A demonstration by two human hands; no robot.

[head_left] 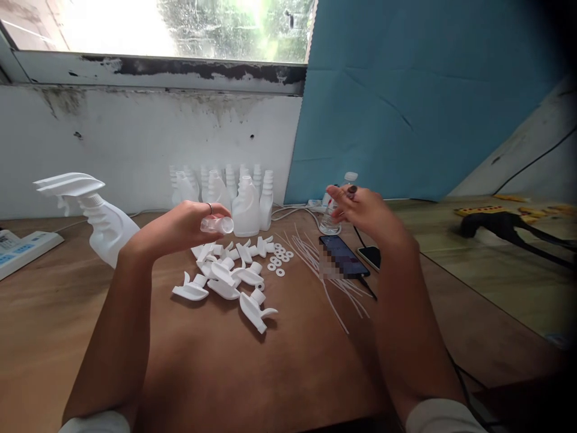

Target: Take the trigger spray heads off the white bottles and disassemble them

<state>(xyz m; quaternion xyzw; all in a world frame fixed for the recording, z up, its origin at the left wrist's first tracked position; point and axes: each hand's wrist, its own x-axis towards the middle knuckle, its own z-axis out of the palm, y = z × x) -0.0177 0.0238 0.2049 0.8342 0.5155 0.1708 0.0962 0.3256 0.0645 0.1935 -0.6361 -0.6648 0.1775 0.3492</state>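
Note:
My left hand [180, 225] is closed round a translucent plastic bottle [219, 225]. Only its neck shows, with the round mouth turned right; my palm hides the rest. My right hand [360, 207] is raised in front of a clear water bottle [330, 227], fingers bent and apart. A small dark thing shows on its fingers, too small to name. Below my left hand lie several white spray trigger heads [223, 272] in a loose pile. Beside them are small white ring washers [280, 255] and thin white dip tubes [315, 264].
Several white bottles [246, 210] stand against the wall. One spray bottle [103, 225] with its head fitted stands at the left, near a power strip [29, 252]. A phone [345, 257] with a cable lies right of the tubes, by another dark device [370, 255].

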